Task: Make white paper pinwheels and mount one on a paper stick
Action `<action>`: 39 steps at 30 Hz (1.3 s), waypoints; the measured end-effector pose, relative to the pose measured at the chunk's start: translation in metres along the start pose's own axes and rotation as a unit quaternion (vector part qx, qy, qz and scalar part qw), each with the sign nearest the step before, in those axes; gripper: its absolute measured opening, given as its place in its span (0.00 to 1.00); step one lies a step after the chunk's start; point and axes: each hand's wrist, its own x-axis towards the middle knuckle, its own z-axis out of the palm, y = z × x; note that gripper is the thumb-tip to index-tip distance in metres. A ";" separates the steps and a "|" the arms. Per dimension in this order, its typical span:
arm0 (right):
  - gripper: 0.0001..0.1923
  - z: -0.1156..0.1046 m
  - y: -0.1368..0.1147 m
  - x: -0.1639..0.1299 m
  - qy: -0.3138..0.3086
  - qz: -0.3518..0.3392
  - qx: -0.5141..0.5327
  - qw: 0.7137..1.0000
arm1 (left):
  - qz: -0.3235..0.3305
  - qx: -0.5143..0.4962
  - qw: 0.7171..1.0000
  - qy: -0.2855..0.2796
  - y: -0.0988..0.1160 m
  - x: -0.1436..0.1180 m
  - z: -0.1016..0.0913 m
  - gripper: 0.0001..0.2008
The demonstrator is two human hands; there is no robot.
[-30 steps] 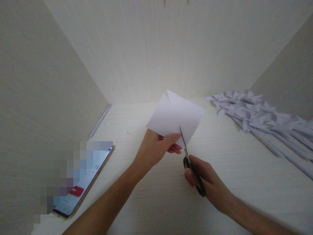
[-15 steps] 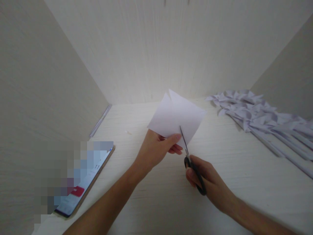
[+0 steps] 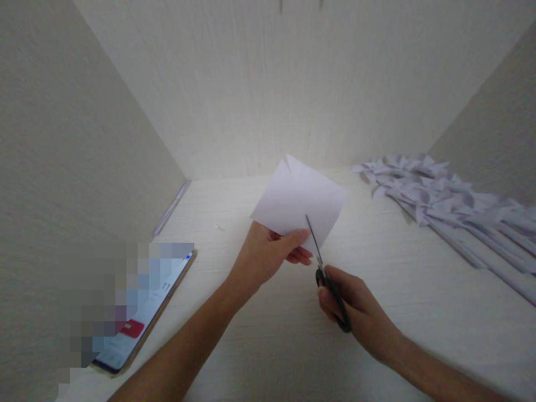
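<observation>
A white square of paper [image 3: 299, 195] is held above the table by my left hand [image 3: 272, 254], thumb on top and fingers underneath along its near edge. A slit runs inward from the paper's far corner. My right hand [image 3: 355, 307] is closed around the black handles of a pair of scissors [image 3: 335, 296]. One blade lies over the paper's near right part, pointing up and away, close to my left thumb. The other blade is mostly hidden beneath the sheet.
White paper pinwheels [image 3: 422, 190] on rolled paper sticks are heaped at the right. A phone [image 3: 154, 307], partly blurred out, lies at the left. Thin paper sticks [image 3: 171, 207] rest against the left wall panel [image 3: 104, 139]. A tiny scrap [image 3: 219, 227] lies on the table.
The paper and scissors have shifted very slightly left, and the blades look a little closer together. Both hands keep their hold.
</observation>
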 end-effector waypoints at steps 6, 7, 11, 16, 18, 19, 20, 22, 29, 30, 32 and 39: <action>0.19 0.000 -0.002 0.000 0.011 -0.016 -0.020 1.000 | -0.013 -0.001 1.000 -0.008 0.000 -0.002 0.001 0.08; 0.19 0.000 -0.002 0.000 0.011 -0.018 -0.021 1.000 | -0.014 -0.001 1.000 -0.010 0.000 -0.002 0.001 0.08; 0.19 0.000 -0.004 0.001 0.012 -0.018 -0.020 1.000 | -0.013 -0.003 1.000 -0.011 0.001 -0.004 0.001 0.08; 0.19 0.000 -0.002 0.001 0.012 -0.015 -0.010 1.000 | -0.005 -0.007 1.000 -0.013 0.000 -0.002 0.001 0.08; 0.18 0.000 0.000 0.001 0.012 -0.014 -0.007 1.000 | -0.006 -0.008 1.000 -0.015 -0.001 -0.002 0.001 0.08; 0.18 0.000 0.000 0.000 0.014 -0.013 -0.008 1.000 | -0.006 -0.008 1.000 -0.015 -0.001 -0.002 0.001 0.09; 0.18 0.000 0.000 0.000 0.015 -0.013 -0.010 1.000 | -0.007 -0.007 1.000 -0.014 -0.001 -0.002 0.001 0.09; 0.19 0.000 0.000 0.000 0.018 -0.013 -0.014 1.000 | -0.008 -0.004 1.000 -0.015 -0.001 -0.002 0.002 0.09; 0.19 -0.001 0.001 0.000 0.015 -0.009 -0.019 1.000 | 0.047 -0.023 0.998 0.046 0.002 0.002 -0.009 0.10; 0.19 -0.001 0.002 0.000 0.012 -0.010 -0.021 1.000 | 0.060 -0.034 0.995 0.067 0.002 0.004 -0.013 0.11; 0.20 -0.001 0.003 0.000 0.003 -0.009 -0.017 1.000 | 0.083 -0.054 0.991 0.090 0.003 0.007 -0.020 0.10; 0.21 -0.006 0.000 0.002 -0.084 -0.035 0.108 0.990 | 0.072 -0.090 0.990 0.082 0.009 0.008 -0.030 0.07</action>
